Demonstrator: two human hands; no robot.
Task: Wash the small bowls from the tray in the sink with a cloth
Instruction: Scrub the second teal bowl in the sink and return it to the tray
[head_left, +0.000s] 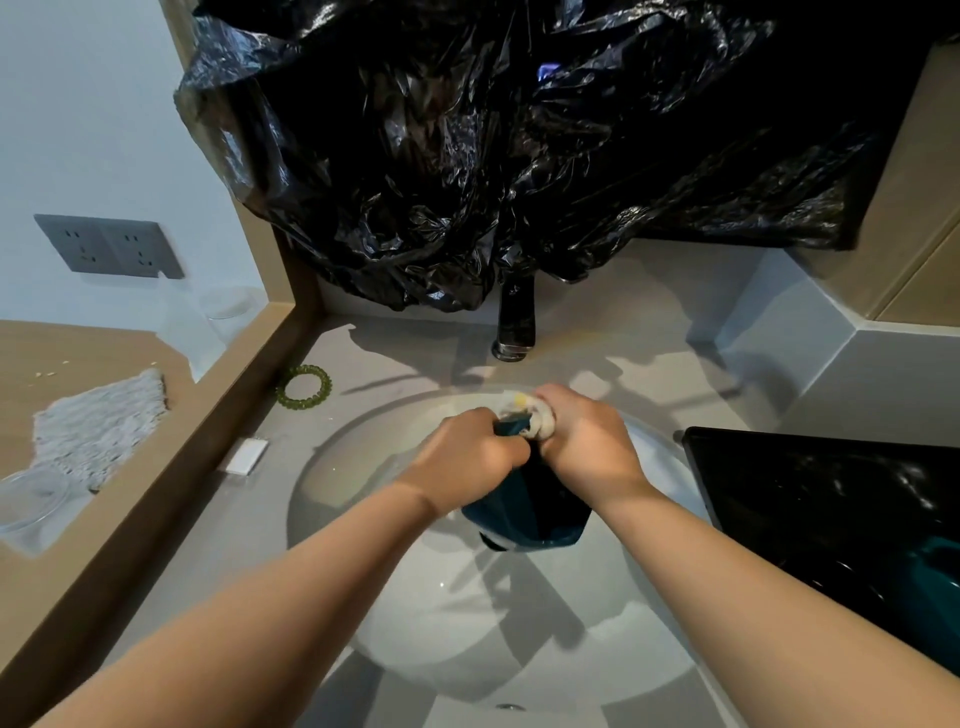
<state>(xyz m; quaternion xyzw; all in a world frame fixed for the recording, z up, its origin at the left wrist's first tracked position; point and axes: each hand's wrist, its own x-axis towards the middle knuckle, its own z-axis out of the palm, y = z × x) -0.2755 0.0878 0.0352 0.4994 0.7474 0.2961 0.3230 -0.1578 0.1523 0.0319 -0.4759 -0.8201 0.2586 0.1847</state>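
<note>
A small dark teal bowl (527, 514) is held tilted on its side over the white sink (363, 597). My left hand (467, 457) grips its rim from the left. My right hand (587, 441) is closed on a pale cloth with a yellow spot (535, 415), pressed against the bowl's upper rim. At the right stands a black tray (810, 493); something teal (935, 561) shows at its right edge, partly cut off by the frame.
A dark faucet (515, 322) rises behind the sink under a black plastic sheet (493, 145). A green bead bracelet (304, 385) and a small white block (245, 456) lie on the counter at left. A wooden ledge (171, 441) borders the counter. A wall socket (109, 247) sits far left.
</note>
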